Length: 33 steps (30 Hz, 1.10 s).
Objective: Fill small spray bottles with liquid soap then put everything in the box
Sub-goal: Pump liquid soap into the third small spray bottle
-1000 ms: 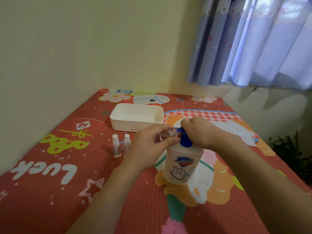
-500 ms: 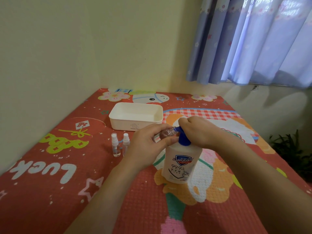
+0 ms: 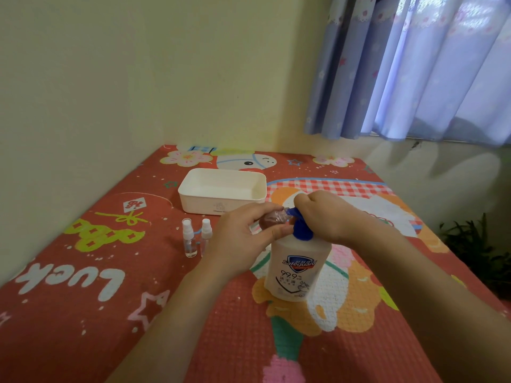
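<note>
A white soap bottle [image 3: 297, 268] with a blue pump head [image 3: 301, 230] stands upright on the red mat. My right hand [image 3: 326, 214] rests closed over the top of the pump. My left hand [image 3: 243, 241] holds a small clear spray bottle [image 3: 272, 219] tilted on its side, its open mouth against the pump's nozzle. Two capped small spray bottles [image 3: 189, 239] [image 3: 206, 234] stand upright to the left of my left hand. The white box [image 3: 221, 189] sits open behind them, with nothing visible inside.
The red patterned mat [image 3: 83, 313] covers the surface, which meets a wall on the left and at the back. A blue curtain [image 3: 414, 67] hangs at the upper right. A dark green plant [image 3: 481, 244] stands past the mat's right edge.
Both hands stay on the pump and the small bottle with almost no movement; the view has shifted slightly.
</note>
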{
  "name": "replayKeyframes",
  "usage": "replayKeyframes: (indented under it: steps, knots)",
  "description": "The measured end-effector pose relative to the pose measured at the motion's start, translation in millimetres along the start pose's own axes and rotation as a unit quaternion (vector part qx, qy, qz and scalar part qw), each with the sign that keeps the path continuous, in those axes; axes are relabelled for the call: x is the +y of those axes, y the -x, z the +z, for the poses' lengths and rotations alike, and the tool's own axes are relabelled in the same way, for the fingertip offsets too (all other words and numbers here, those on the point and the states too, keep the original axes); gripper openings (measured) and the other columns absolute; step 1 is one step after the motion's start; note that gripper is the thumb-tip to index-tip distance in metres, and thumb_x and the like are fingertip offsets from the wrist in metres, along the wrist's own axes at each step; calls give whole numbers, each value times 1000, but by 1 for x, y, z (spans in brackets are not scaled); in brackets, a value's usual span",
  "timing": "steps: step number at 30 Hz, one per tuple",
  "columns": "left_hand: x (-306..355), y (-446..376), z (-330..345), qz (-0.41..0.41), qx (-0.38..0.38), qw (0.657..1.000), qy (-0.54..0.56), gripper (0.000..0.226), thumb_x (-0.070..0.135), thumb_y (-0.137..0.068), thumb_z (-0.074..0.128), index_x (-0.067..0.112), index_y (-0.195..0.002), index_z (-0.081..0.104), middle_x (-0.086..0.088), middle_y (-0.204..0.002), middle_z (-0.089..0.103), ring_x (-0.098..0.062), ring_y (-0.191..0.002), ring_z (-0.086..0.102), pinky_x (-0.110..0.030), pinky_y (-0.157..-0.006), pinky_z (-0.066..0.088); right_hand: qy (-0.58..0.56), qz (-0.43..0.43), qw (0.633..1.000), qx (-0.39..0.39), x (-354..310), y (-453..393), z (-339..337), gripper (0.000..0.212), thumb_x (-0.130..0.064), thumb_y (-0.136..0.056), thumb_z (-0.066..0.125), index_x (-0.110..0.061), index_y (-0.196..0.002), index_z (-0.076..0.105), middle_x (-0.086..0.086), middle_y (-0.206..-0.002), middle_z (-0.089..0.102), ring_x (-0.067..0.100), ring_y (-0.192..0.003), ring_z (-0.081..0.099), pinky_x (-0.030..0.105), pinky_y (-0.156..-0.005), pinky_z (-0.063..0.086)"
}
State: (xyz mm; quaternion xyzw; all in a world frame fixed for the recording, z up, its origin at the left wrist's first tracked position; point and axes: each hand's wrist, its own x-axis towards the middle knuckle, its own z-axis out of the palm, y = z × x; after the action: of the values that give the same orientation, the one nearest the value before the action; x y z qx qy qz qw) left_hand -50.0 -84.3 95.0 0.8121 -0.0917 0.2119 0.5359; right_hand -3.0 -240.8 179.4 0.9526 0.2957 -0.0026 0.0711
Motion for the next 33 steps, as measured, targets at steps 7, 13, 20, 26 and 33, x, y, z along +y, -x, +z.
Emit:
replayKeyframes:
  steps: [7,13,20,26,33]
  knots:
    - [1,2,0,-4,2,1000,-2,51,61,-71,68,34,-115,70,21,-106,69,-3,-96,65,-43,-77,59,-2,4,1000,19,-3,-1,8,11,-15,-98,43,-15,-90,37,2,-81,40,17,-71,39,26,-68,34]
    - [-2,3,2,-15,8,1000,-3,44,54,-76,75,37,-116,68,20,-111,68,-5,-102,64,-46,-80,58,4,-5,1000,13,-2,1,8,8,-17,-97,46,-12,-103,47,1,-86,42,17,-77,41,25,-69,34]
    - [5,-2,-3,-4,1,1000,-2,31,45,-78,77,37,-107,71,19,-100,70,-4,-95,65,-45,-78,58,-23,-23,999,-14,2,2,-5,9,-16,-100,42,-15,-92,38,1,-76,39,12,-61,37,21,-54,31]
    - [2,-2,-3,3,5,1000,-8,36,47,-78,77,37,-112,71,19,-104,69,-4,-97,65,-45,-76,59,-13,-24,1000,-12,3,1,-6,13,-16,-101,40,-15,-89,36,-5,-69,33,6,-57,29,16,-51,24]
    - [2,0,-2,2,2,1000,-9,30,41,-80,77,33,-108,72,21,-97,69,-2,-90,65,-41,-74,58,19,-14,1000,8,1,-1,1,46,-14,-99,42,-24,-63,15,-6,-66,26,3,-56,22,16,-49,18]
